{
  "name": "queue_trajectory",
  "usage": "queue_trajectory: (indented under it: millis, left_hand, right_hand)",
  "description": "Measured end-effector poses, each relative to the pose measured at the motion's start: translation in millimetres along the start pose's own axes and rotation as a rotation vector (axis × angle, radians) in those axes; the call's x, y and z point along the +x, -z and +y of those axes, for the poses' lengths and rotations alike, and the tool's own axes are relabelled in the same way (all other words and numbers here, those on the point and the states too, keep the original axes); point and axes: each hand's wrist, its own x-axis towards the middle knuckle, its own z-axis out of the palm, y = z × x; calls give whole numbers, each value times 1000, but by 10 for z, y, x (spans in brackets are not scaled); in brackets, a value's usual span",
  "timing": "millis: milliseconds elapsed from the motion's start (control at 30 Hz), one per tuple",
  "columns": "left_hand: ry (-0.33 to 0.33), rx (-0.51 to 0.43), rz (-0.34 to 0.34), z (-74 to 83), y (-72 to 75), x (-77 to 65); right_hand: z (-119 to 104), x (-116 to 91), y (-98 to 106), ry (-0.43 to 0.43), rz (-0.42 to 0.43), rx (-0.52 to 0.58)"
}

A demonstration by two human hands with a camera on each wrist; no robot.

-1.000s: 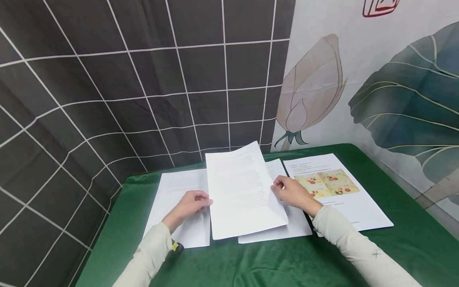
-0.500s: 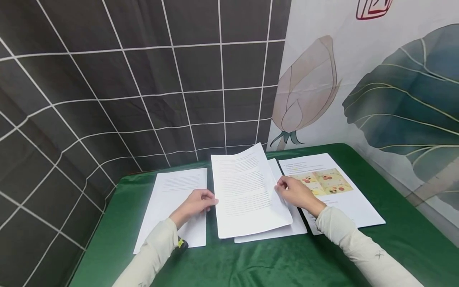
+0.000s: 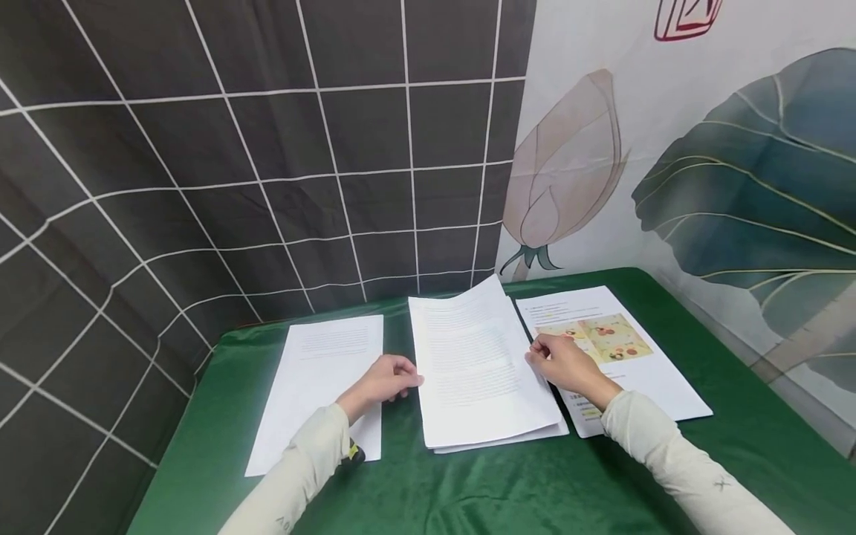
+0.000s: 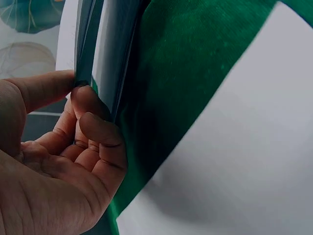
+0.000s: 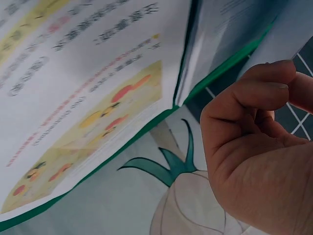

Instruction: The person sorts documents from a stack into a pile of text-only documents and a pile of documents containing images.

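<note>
A printed sheet of paper (image 3: 468, 371) is held between both hands, close over the middle paper stack (image 3: 558, 429), which shows only along its lower and right edges. My left hand (image 3: 388, 380) pinches the sheet's left edge between thumb and forefinger; the left wrist view shows this hand (image 4: 73, 142) at the paper's edge, other fingers curled. On the opposite side, my right hand (image 3: 565, 364) pinches the right edge, and the sheet's top right corner bends upward. In the right wrist view, the right hand (image 5: 259, 117) has its fingertips at the paper (image 5: 281, 39).
To the left lies another stack of printed pages (image 3: 334, 371), partly under the left forearm. A page with a colour picture of fruit (image 3: 669, 386) lies at the right. Green cloth (image 3: 468, 490) covers the table, with a dark grid curtain (image 3: 348, 148) behind it.
Both hands have carried the sheet rightward and lower, away from the left stack, so it now covers nearly all of the middle stack. The head view has shifted slightly.
</note>
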Motion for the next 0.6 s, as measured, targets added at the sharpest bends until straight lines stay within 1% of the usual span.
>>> queue_trajectory:
  millis: [100,200,333,467,600]
  left_hand:
    - [-8,7,-10,16,-60,43]
    - [-10,13,-15,9,-92,49]
    - [-27,29,-27,30,-142,72]
    - [-41,54,-17,51,-186,101]
    - [-56,72,-8,40,-215,134]
  right_hand:
    - [46,-19,16,-31,-13,1]
    - [71,-19,-5,-65,-31,-8]
    - [121,-19,-17,-92,-26,-30]
    - [166,-15,-15,-103,-29,-44]
    - [200,-11,-13,-133,-44,-64]
